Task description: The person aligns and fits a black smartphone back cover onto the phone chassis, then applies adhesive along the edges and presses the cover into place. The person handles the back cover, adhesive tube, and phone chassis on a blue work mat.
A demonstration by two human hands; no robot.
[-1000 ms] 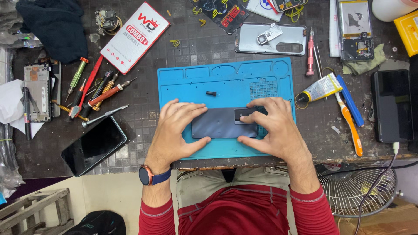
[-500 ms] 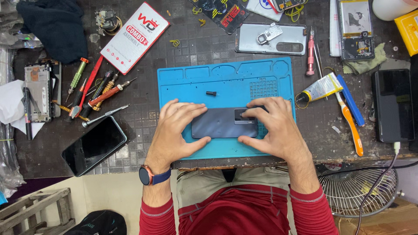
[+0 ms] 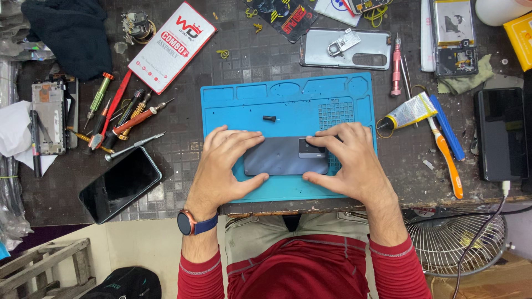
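A grey phone (image 3: 280, 156) lies back-up on the blue work mat (image 3: 288, 105), its camera block toward the right. My left hand (image 3: 221, 166) presses on the phone's left end, fingers spread over its top edge and thumb under its lower edge. My right hand (image 3: 346, 160) grips the right end, fingertips on the camera block, thumb at the lower edge. A small black screw piece (image 3: 269, 118) rests on the mat just above my left hand.
Several screwdrivers (image 3: 124, 119) lie left of the mat, with a dark phone (image 3: 119, 184) nearer the table edge. A glue tube (image 3: 407, 112), orange and blue tools (image 3: 449, 160), a silver back cover (image 3: 346, 49) and a black phone (image 3: 501, 133) lie to the right and behind.
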